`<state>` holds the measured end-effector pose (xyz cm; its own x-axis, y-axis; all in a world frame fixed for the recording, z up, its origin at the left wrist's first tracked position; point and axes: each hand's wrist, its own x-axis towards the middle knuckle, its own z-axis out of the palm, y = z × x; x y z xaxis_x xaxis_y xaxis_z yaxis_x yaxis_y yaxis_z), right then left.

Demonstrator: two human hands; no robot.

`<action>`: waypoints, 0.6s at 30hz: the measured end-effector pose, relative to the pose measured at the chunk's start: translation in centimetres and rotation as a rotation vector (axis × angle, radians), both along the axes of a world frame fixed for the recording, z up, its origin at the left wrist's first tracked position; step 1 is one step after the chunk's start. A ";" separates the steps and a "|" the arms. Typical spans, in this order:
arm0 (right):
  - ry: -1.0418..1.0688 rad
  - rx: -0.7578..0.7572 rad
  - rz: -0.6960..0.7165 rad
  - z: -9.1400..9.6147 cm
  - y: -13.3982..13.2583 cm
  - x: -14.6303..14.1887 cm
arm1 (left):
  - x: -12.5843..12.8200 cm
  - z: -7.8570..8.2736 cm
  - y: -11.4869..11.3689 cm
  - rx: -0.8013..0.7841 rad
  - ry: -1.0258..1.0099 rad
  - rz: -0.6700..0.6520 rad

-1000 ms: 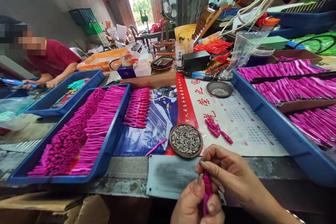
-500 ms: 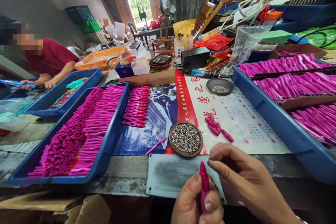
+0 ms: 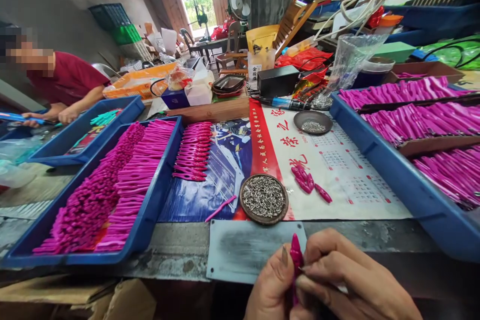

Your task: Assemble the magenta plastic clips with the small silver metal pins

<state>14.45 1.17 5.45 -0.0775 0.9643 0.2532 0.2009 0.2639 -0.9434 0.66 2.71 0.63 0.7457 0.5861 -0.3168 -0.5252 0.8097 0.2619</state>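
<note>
At the bottom edge my left hand [image 3: 272, 287] is wrapped round a small magenta plastic piece [image 3: 296, 255] that stands upright between thumb and fingers. My right hand [image 3: 348, 285] is pinched against the side of the same piece, fingers curled. Just beyond them a round dish of small metal pins [image 3: 264, 198] sits on the printed calendar sheet [image 3: 337, 170]. A few loose magenta pieces [image 3: 308, 182] lie right of the dish.
A blue tray of magenta parts [image 3: 93, 195] lies at the left, with a row of finished pieces [image 3: 193, 152] beside it. Another blue tray [image 3: 393, 180] holds magenta strips at the right. A second pin dish [image 3: 313, 122] sits farther back. A person in red [image 3: 71, 85] works at far left.
My right hand has dropped from above the magenta piece and closed in against its side. The left hand has kept hold and sunk slightly toward the lower edge.
</note>
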 end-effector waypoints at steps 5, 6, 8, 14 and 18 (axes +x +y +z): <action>-0.043 -0.014 -0.029 0.0 -0.1 -0.3 | 0.0 -0.1 0.1 0.080 -0.014 0.018; -0.062 -0.019 -0.034 -0.1 -0.2 -0.2 | 0.0 -0.2 0.1 0.100 -0.019 0.019; -0.107 -0.015 -0.038 -0.1 -0.2 -0.2 | 0.1 -0.4 0.2 0.147 -0.029 0.035; -0.153 -0.051 -0.053 0.0 -0.1 -0.1 | 0.1 -1.3 0.1 0.192 -0.072 0.056; -0.113 -0.091 -0.056 0.0 0.2 -0.4 | -0.2 -1.9 0.2 0.235 -0.101 0.081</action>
<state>14.07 1.34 5.47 -0.0457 0.9865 0.1572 0.3190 0.1636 -0.9335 0.46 2.92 -1.31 0.7142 0.6939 -0.0916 -0.6189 0.6872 0.3804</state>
